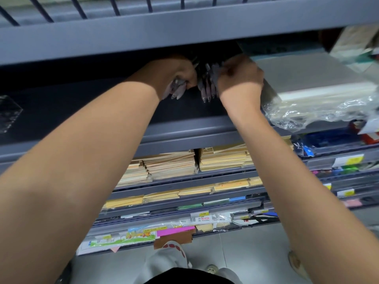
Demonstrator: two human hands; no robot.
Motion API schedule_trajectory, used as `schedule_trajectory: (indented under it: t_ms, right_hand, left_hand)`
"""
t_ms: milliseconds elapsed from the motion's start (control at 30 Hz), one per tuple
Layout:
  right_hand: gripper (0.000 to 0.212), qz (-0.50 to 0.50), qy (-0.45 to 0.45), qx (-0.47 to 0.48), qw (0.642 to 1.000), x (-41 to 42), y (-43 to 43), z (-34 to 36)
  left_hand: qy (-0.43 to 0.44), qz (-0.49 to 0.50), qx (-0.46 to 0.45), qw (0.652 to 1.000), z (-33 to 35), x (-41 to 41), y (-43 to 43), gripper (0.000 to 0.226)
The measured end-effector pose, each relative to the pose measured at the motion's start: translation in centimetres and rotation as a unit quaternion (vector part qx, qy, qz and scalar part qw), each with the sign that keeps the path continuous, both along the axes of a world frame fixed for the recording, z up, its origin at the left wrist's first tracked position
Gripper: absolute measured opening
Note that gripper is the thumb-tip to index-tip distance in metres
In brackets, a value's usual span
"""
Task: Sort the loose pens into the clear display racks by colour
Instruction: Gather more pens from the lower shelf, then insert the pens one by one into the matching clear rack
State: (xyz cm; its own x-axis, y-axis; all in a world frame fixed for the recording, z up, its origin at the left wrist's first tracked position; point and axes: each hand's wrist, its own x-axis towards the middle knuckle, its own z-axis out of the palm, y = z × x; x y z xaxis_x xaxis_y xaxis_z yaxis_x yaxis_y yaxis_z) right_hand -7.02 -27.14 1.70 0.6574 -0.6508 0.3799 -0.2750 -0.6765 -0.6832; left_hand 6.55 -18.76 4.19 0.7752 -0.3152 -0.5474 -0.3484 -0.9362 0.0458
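Note:
Both my arms reach into a dark grey shelf at head height. My left hand (177, 75) grips a small bunch of pens (176, 90) whose tips poke out toward me below the palm. My right hand (239, 77) holds a second bunch of pens (207, 87), their tips hanging down to the left of the wrist. The pens look dark in the shade, and I cannot tell their colours. A clear rack (9, 112) sits on the same shelf at the far left, apart from both hands.
A grey shelf lip (184, 31) overhangs the hands. A flat grey box in crinkled plastic wrap (320, 93) lies just right of my right hand. Lower shelves hold stacks of tan envelopes (170, 167), coloured paper and price tags. The tiled floor lies below.

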Motion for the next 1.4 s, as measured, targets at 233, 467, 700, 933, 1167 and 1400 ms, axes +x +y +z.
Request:
schedule_trajectory:
  t_ms: [233, 467, 700, 933, 1167, 1400]
  right_hand:
    - [0.045, 0.033, 0.129, -0.035, 0.991, 3.6, -1.9, 1.0]
    - [0.021, 0.062, 0.115, -0.003, 0.991, 3.9, -2.6, 0.8]
    - [0.019, 0.085, -0.007, 0.245, 0.966, 1.5, -2.3, 0.7]
    - [0.010, 0.183, -0.043, 0.402, 0.896, -5.1, -0.3, -0.9]
    - [0.012, 0.287, -0.050, 0.422, 0.858, -10.2, 2.8, -3.0]
    - [0.015, 0.376, -0.018, 0.432, 0.819, -11.9, 7.8, -5.1]
  left_hand:
    - [-0.027, 0.006, -0.017, 0.999, 0.6, -1.2, 1.6, 0.059]
    - [0.048, 0.086, -0.151, 0.984, 1.3, -1.6, 4.5, 0.031]
    - [0.086, 0.157, -0.348, 0.920, 0.3, -1.7, 7.8, 0.024]
    - [0.141, 0.229, -0.503, 0.821, -0.2, -5.2, 11.4, 0.011]
    - [0.126, 0.319, -0.603, 0.720, -1.8, -13.0, 16.4, 0.020]
    - [0.108, 0.391, -0.734, 0.544, -6.6, -21.0, 22.2, 0.047]
